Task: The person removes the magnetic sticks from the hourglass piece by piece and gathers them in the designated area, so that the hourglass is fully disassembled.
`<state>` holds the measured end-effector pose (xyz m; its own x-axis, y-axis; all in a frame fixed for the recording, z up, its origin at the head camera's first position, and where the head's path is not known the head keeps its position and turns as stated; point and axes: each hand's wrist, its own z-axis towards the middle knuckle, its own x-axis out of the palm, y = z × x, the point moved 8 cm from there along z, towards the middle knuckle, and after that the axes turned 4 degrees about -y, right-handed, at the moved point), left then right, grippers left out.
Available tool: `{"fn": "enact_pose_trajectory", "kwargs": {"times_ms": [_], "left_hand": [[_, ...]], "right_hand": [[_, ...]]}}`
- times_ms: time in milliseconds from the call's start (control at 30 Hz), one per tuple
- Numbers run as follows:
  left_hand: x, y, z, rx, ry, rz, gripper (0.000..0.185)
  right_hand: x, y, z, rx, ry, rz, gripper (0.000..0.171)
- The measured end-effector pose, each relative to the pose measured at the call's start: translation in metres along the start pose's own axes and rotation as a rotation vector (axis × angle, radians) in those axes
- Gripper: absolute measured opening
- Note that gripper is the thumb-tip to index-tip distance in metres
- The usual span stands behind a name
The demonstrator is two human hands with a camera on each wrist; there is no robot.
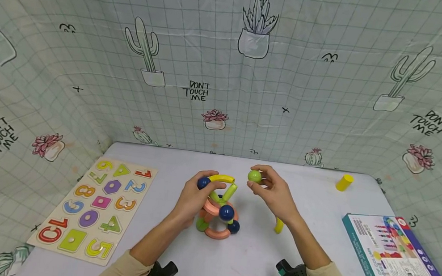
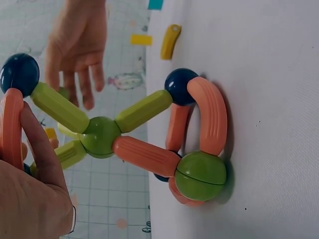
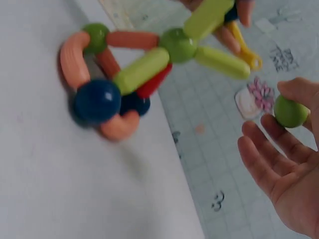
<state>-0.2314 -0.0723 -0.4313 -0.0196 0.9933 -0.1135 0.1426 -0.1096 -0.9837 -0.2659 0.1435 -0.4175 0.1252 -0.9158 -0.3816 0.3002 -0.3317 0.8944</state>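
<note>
The white surface [image 1: 240, 266] carries everything, walled round by a cactus-print sheet [image 1: 228, 67]. Largest on it are the number puzzle board [image 1: 94, 208] at the left edge and the flat printed box [image 1: 401, 265] at the right edge, both well apart from the hands. Between the hands, at the middle of the surface, stands the toy structure [image 1: 219, 214], built of orange, green and yellow rods joined by blue and green balls, its orange curved rods and a green ball resting on the surface. The left hand [image 1: 194, 198] holds the top of the structure, its grip curled round a dark blue ball [image 1: 203, 182] and the rods beside it. The right hand [image 1: 276, 193] is raised just beside the structure, apart from it, pinching a loose green ball [image 1: 254, 175] at the fingertips, the other fingers spread. A yellow curved rod [image 1: 278, 225] lies beneath the right wrist, and a yellow cylinder [image 1: 344, 182] stands near the far right corner.
</note>
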Motion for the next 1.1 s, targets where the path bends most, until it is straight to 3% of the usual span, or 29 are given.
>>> {"fn": "enact_pose_trajectory", "kwargs": {"times_ms": [300, 467, 767, 1100], "left_hand": [[-0.004, 0.0, 0.0, 0.006, 0.004, -0.016, 0.048], [-0.003, 0.001, 0.0, 0.011, 0.013, -0.015, 0.05], [-0.002, 0.001, 0.0, 0.01, 0.021, -0.01, 0.049], [-0.004, 0.002, 0.001, 0.008, 0.016, -0.016, 0.049]], "right_hand": [[-0.032, -0.072, 0.014, 0.184, -0.025, -0.336, 0.047], [-0.032, -0.101, 0.014, 0.244, 0.026, -0.414, 0.044], [-0.03, -0.109, 0.015, 0.211, 0.031, -0.491, 0.042], [-0.031, -0.111, 0.014, 0.21, 0.032, -0.476, 0.051]]}}
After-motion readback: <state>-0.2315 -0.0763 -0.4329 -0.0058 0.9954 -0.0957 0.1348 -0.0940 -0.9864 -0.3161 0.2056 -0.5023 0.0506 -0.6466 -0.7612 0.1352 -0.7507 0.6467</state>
